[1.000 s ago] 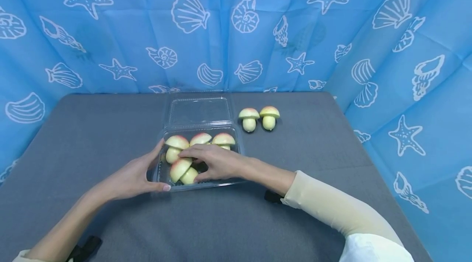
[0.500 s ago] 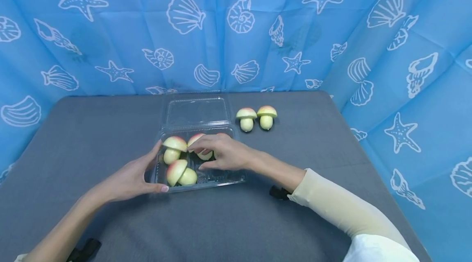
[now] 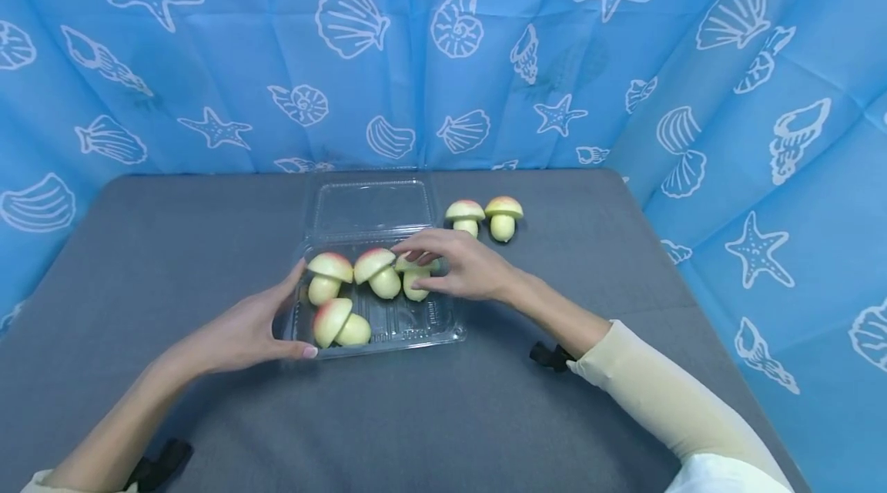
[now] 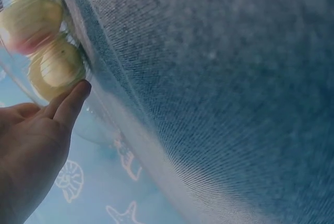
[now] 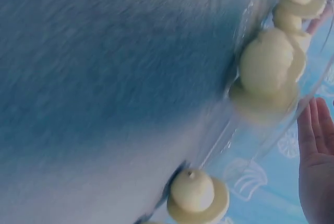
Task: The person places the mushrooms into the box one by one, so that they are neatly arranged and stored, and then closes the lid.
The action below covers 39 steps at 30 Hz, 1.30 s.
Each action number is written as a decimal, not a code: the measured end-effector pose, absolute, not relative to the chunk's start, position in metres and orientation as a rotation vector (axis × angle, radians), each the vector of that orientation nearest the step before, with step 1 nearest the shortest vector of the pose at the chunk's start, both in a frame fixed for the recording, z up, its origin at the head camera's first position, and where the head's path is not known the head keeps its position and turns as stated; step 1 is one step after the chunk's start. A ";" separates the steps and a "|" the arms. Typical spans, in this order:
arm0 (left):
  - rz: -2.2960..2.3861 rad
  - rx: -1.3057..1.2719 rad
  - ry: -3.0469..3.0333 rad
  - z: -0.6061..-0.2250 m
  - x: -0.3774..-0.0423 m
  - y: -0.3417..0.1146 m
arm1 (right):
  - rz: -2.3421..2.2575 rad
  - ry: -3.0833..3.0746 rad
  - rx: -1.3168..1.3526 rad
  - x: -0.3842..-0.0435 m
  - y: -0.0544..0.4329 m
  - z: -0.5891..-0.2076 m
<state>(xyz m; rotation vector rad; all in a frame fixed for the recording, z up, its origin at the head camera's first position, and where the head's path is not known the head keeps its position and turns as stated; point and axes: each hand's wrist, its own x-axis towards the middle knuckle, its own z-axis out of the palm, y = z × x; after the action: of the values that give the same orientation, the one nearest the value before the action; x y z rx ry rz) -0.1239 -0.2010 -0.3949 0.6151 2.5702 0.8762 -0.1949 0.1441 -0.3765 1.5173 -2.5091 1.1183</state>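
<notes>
- While the clear tray (image 3: 416, 341) is flanked at its left end by the left hand (image 3: 252, 331), fingers nearly straight and clenched on nothing, sliding could be caused by an uneven push.
- Inside, at left, a rear-left mushroom (image 3: 329, 274) and a tilted front-left mushroom (image 3: 336, 323) are seated.
- Rearward, room is limited by the folded-back lid (image 3: 370, 204) and the curtain (image 3: 416, 92).
- A middle mushroom (image 3: 377, 271) is set toward the rear; bare floor is left in front.
- Over the right mushroom (image 3: 416, 289), the right hand (image 3: 471, 266) is held with loosely extended fingers; whether contact is made cannot be told. Toppling could be caused by a catching thumb.
- Beyond the right edge, an inner mushroom (image 3: 465, 211) and outer mushroom (image 3: 503, 214) are set on the table (image 3: 416, 416), exposed to any wide swing.
</notes>
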 end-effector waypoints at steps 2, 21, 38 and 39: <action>0.870 0.616 2.574 -0.394 -0.124 -0.201 | 1.102 -2.492 1.508 -0.197 0.150 -0.376; 0.870 0.613 2.579 -0.395 -0.124 -0.201 | 1.148 -2.356 1.439 -0.219 0.188 -0.377; 0.870 0.627 2.578 -0.397 -0.126 -0.200 | 1.165 -2.308 1.133 -0.231 0.220 -0.376; 0.869 0.626 2.578 -0.397 -0.126 -0.200 | 1.156 -2.313 1.122 -0.228 0.221 -0.372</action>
<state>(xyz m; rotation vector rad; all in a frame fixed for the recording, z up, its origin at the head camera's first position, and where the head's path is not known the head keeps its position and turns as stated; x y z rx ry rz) -0.1261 -0.2004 -0.3967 0.6264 2.5778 0.8688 -0.2281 0.2208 -0.3720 1.1225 -2.3126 1.1562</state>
